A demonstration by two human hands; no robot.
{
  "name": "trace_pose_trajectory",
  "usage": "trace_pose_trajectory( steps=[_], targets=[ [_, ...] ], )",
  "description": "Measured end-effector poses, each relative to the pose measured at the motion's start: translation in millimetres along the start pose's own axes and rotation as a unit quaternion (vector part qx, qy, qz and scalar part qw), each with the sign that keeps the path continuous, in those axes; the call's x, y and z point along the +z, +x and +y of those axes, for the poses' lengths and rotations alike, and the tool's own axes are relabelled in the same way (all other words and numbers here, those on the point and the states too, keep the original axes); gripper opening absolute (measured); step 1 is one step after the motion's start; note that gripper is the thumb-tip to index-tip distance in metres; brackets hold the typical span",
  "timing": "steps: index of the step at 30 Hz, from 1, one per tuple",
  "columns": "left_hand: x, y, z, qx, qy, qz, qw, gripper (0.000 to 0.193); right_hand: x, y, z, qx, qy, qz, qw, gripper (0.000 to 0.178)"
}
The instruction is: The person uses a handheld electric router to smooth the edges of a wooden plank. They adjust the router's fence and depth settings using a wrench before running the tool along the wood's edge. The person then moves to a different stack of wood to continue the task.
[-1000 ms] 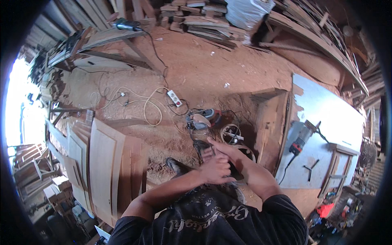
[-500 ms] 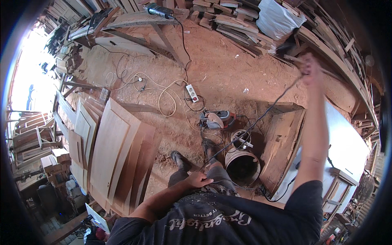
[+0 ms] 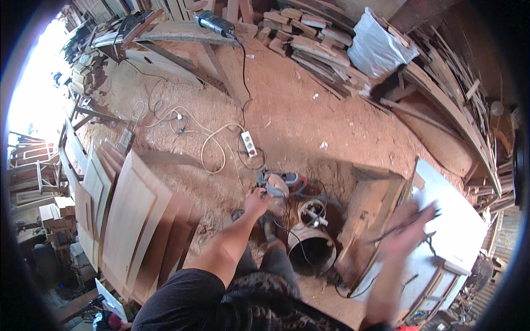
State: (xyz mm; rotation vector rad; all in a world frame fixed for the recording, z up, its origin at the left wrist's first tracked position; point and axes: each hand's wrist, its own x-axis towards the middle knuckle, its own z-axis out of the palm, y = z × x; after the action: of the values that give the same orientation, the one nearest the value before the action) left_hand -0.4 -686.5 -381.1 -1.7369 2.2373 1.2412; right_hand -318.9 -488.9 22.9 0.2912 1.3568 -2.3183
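My left hand reaches forward to the near left end of a grey and orange handheld power tool on the ground. Its fingers are curled; what lies in them is hidden. A thin dark cord runs from near this hand past the mouth of a white bucket lying on its side. Out to the right, my right hand, smeared by motion, is closed around dark strands of a black power cord. It is above a pale blue-white panel.
A white power strip and looped cable lie on the sandy ground. Wooden panels lean at the left. A wooden box stands beside the bucket. Another corded tool rests on a far bench, near stacked timber.
My left hand has moved from my lap forward to the power tool. My right hand has come back from its far stretch toward me, and the cord is no longer drawn taut between the hands.
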Motion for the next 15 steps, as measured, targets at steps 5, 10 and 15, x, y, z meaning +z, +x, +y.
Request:
trace_pose_trajectory(
  steps=[5,10,15],
  targets=[
    [32.4,153.8,-37.4,-0.024,0.202,-0.068,0.977,0.057,-60.6,-72.7,251.1,0.208,0.082,0.077,0.972,0.045],
    [78.3,282.7,-85.9,-0.065,0.242,-0.161,0.955,0.079,-104.5,-87.1,353.3,0.293,0.066,0.26,0.918,0.045],
    [119.5,388.5,-180.3,0.009,0.318,-0.122,0.94,0.091,-197.9,-125.5,411.6,0.366,0.08,0.132,0.918,0.037]
  ],
)
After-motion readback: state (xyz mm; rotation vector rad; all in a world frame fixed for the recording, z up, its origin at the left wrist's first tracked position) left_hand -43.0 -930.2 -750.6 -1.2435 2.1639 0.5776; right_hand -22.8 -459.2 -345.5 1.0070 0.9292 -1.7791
